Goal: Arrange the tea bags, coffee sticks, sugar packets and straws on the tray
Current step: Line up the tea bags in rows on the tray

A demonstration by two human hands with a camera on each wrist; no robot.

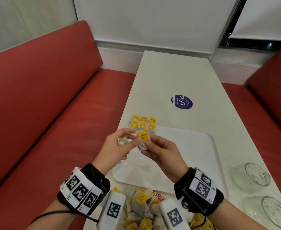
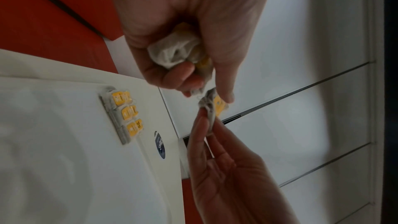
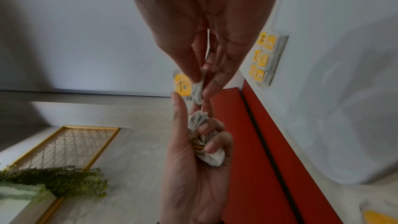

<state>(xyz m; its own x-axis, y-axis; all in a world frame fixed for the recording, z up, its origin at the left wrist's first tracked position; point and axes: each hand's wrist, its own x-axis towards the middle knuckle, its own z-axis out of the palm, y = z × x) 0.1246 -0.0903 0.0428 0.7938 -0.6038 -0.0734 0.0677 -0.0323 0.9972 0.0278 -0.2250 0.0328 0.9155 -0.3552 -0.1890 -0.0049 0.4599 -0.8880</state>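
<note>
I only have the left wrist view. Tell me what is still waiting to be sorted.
Observer: A loose pile of tea bags lies at the table's near edge, off the tray.
Operator: Report anything else in that pile.
Observer: A red packet pokes out at its far side, mostly hidden.
Operator: Say what stands right of the tray.
Observer: Two glass bowls, one nearer than the other.
</note>
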